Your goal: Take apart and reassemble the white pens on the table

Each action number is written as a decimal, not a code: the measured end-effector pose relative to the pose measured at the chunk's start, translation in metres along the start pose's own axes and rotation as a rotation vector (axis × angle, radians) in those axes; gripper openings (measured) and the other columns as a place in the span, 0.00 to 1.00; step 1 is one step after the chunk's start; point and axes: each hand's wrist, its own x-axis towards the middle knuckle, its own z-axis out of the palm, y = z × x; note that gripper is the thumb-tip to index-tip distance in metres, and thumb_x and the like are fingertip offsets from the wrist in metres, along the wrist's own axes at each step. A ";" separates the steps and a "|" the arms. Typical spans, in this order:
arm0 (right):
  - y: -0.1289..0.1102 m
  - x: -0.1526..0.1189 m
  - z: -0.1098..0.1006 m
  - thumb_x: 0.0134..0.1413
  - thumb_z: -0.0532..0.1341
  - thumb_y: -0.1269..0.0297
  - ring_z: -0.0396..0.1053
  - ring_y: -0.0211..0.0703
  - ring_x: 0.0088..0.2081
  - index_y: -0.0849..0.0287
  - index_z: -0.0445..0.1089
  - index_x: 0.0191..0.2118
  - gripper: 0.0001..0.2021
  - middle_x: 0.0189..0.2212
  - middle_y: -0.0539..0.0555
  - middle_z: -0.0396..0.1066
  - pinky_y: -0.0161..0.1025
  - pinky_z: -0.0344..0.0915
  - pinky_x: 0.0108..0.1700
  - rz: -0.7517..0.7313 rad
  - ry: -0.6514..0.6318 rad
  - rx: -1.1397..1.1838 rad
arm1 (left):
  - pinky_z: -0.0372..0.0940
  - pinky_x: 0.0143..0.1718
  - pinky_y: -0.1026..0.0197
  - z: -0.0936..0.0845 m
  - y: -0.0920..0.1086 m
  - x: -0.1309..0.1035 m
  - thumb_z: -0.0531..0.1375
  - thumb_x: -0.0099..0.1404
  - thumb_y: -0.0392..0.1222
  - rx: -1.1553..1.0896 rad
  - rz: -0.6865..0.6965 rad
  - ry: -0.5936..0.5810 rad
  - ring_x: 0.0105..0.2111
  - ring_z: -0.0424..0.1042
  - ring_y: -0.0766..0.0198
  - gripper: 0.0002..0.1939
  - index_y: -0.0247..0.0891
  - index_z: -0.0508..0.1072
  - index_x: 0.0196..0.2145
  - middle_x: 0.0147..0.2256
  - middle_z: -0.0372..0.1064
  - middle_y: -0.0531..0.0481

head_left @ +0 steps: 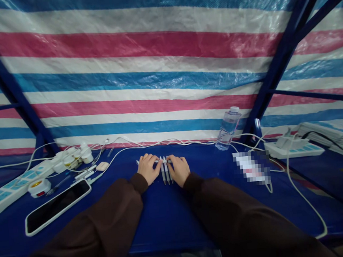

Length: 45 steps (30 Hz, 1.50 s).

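My left hand [147,168] and my right hand [179,168] rest close together on a blue table [166,212], both in dark brown sleeves. Between them lie three white pens [166,172] side by side, pointing toward me. A further white pen [156,161] lies crosswise above them, and the fingertips of both hands pinch its ends. Part of that pen is hidden under my fingers.
A phone [57,206] lies face up at the left, beside a white power strip [7,189], small white jars [72,156], an earbud case [102,166] and white cables. A water bottle [228,128] stands at the back right. Another power strip [294,148] lies further right.
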 end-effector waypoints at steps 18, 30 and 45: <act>0.000 0.000 -0.002 0.57 0.51 0.70 0.65 0.40 0.37 0.58 0.64 0.37 0.06 0.34 0.52 0.70 0.39 0.49 0.41 -0.023 0.010 0.000 | 0.52 0.34 0.57 -0.001 0.000 0.001 0.50 0.63 0.46 0.023 -0.032 -0.027 0.32 0.62 0.61 0.13 0.39 0.68 0.26 0.26 0.67 0.49; -0.001 -0.001 0.001 0.56 0.49 0.73 0.64 0.43 0.39 0.59 0.64 0.44 0.13 0.36 0.56 0.70 0.41 0.48 0.42 -0.097 -0.039 -0.108 | 0.52 0.34 0.57 0.001 -0.002 0.001 0.50 0.63 0.46 0.047 -0.056 -0.038 0.32 0.62 0.60 0.14 0.39 0.68 0.26 0.25 0.67 0.49; 0.004 0.000 0.000 0.54 0.50 0.73 0.67 0.38 0.31 0.58 0.62 0.38 0.08 0.30 0.50 0.71 0.36 0.49 0.37 -0.009 -0.016 0.008 | 0.51 0.34 0.57 -0.003 0.000 0.002 0.50 0.63 0.47 0.037 -0.083 -0.016 0.32 0.62 0.60 0.14 0.40 0.68 0.25 0.24 0.67 0.49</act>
